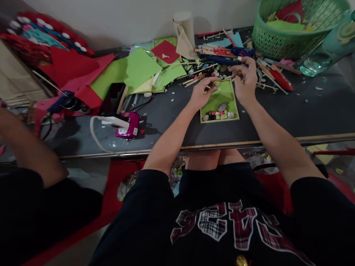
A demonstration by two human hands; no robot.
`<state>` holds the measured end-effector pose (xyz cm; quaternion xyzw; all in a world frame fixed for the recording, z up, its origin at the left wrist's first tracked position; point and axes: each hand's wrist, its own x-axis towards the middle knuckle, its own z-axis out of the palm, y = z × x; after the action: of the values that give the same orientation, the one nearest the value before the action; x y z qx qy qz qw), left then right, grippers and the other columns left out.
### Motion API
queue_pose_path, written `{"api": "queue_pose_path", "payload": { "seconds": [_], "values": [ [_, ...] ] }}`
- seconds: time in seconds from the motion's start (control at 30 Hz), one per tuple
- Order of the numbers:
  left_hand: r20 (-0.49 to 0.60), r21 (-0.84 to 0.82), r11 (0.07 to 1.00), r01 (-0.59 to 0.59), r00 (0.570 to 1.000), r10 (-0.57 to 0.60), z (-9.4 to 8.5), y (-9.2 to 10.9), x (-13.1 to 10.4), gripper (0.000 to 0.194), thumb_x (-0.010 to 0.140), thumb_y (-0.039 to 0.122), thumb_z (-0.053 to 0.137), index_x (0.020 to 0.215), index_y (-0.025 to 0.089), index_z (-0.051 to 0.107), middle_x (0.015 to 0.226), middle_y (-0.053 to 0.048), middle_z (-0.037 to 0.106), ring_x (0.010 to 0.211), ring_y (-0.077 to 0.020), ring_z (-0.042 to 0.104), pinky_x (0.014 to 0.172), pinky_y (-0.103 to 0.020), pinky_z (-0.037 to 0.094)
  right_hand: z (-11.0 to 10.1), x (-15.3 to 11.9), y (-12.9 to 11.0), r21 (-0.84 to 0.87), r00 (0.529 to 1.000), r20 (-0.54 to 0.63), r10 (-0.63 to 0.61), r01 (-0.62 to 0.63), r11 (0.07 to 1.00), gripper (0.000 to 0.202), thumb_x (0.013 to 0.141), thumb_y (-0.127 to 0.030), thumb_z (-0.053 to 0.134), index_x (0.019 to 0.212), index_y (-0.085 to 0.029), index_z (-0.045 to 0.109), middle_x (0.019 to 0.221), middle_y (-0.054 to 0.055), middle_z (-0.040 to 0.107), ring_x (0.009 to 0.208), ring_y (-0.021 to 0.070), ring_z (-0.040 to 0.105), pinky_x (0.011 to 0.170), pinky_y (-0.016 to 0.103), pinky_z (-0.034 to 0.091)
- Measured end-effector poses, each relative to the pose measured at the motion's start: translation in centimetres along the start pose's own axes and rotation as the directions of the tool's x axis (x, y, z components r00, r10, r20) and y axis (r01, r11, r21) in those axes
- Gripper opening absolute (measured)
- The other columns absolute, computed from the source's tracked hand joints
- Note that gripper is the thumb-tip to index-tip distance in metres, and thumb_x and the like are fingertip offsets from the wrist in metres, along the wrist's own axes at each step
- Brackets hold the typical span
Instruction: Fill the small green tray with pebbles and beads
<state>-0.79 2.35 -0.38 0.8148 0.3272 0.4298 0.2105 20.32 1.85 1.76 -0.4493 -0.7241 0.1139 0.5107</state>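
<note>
A green panel (217, 100) with a thin pale wooden frame lies on the dark table. Along its near edge sit several pebbles (217, 115) in white, black and red, with a larger grey stone (222, 107) just above them. My left hand (203, 91) is over the panel's far left part, thumb and forefinger closed round a small pale-green piece (216, 84). Beyond the panel's far right corner is my right hand (246, 79), its fingers curled; whatever lies between the fingertips is too small to make out.
Loose stones, sticks and tools lie behind the panel. A green basket (288, 40) and a glass bottle (324, 51) stand at the right. Coloured paper (138, 68), a purple adapter (131, 125) and a glue gun (65, 101) are left, beside another person's arm (33, 147).
</note>
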Motion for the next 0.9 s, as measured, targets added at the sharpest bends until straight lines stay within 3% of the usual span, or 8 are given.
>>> {"api": "queue_pose_path", "payload": {
  "seconds": [0.13,0.23,0.3,0.37,0.47,0.57,0.7,0.9],
  "values": [
    [-0.02,-0.024,1.0,0.012,1.0,-0.013,0.0,0.0,0.0,0.051,0.099,0.065,0.047,0.126,0.025,0.065,0.116,-0.009,0.07,0.098,-0.0196,0.068,0.086,-0.034,0.055,-0.4,1.4,0.4,0.239,0.935,-0.228,0.272,-0.217,0.946,0.06,0.08,-0.089,0.027,0.097,-0.033,0.035,0.057,-0.003,0.052,0.049,0.0166,0.038,0.052,0.04,0.041],
    [-0.036,-0.038,0.999,0.015,0.999,-0.016,0.1,-0.1,0.0,0.056,0.097,0.069,0.045,0.126,0.025,0.066,0.109,-0.01,0.071,0.094,-0.0199,0.068,0.081,-0.033,0.055,-1.0,2.3,1.5,0.383,0.87,-0.292,0.397,-0.274,0.882,0.067,0.073,-0.096,0.019,0.089,-0.033,0.031,0.049,-0.007,0.028,0.043,0.0143,0.021,0.042,0.035,0.023],
    [-0.042,-0.051,0.999,0.018,0.999,-0.02,0.2,0.0,0.0,0.06,0.096,0.072,0.044,0.126,0.025,0.066,0.104,-0.009,0.071,0.092,-0.0197,0.069,0.079,-0.032,0.055,-1.4,2.6,2.5,0.406,0.833,-0.368,0.414,-0.257,0.877,0.072,0.071,-0.1,0.014,0.089,-0.032,0.031,0.052,-0.007,0.023,0.042,0.0147,0.022,0.041,0.034,0.02],
    [-0.03,-0.067,0.997,0.028,0.999,-0.03,0.2,0.0,-0.1,0.063,0.095,0.074,0.042,0.125,0.025,0.066,0.104,-0.009,0.072,0.091,-0.019,0.069,0.078,-0.031,0.054,-1.6,2.5,2.9,0.323,0.838,-0.425,0.342,-0.213,0.922,0.074,0.072,-0.101,0.019,0.095,-0.032,0.033,0.055,-0.006,0.033,0.044,0.0162,0.033,0.042,0.035,0.027],
    [0.002,-0.093,0.995,0.039,0.999,-0.039,0.2,0.2,-0.1,0.065,0.097,0.074,0.038,0.127,0.024,0.066,0.109,-0.009,0.072,0.095,-0.0187,0.071,0.08,-0.031,0.054,-1.5,1.6,1.6,0.17,0.944,-0.291,0.156,-0.109,0.979,0.071,0.079,-0.091,0.046,0.117,-0.033,0.033,0.076,-0.001,0.065,0.062,0.0181,0.053,0.059,0.04,0.045],
    [0.015,-0.125,0.992,0.03,0.999,-0.029,0.4,0.1,0.0,0.064,0.099,0.072,0.035,0.129,0.025,0.064,0.111,-0.009,0.073,0.1,-0.0194,0.073,0.085,-0.032,0.056,-1.1,0.3,-1.0,0.143,0.997,-0.068,0.019,-0.009,0.99,0.08,0.078,-0.09,0.053,0.131,-0.032,0.035,0.104,0.005,0.075,0.074,0.0216,0.061,0.07,0.043,0.049],
    [0.028,-0.155,0.987,0.033,0.999,-0.029,0.6,-0.6,0.1,0.061,0.098,0.071,0.04,0.133,0.026,0.063,0.106,-0.008,0.074,0.096,-0.0195,0.074,0.086,-0.034,0.058,-0.6,-0.6,-3.0,0.032,0.994,0.108,-0.02,0.017,0.999,0.082,0.079,-0.088,0.053,0.137,-0.03,0.042,0.1,0.008,0.075,0.095,0.0321,0.068,0.092,0.056,0.052],
    [0.1,-0.204,0.976,0.077,0.993,-0.058,0.8,-0.6,0.1,0.056,0.101,0.064,0.042,0.134,0.024,0.063,0.106,-0.009,0.076,0.094,-0.0186,0.076,0.08,-0.031,0.06,-0.4,-1.0,-3.0,-0.095,0.979,0.201,-0.041,0.061,0.994,0.07,0.088,-0.083,0.042,0.13,-0.029,0.055,0.113,0.012,0.071,0.106,0.035,0.068,0.099,0.058,0.053]
  ]
}}
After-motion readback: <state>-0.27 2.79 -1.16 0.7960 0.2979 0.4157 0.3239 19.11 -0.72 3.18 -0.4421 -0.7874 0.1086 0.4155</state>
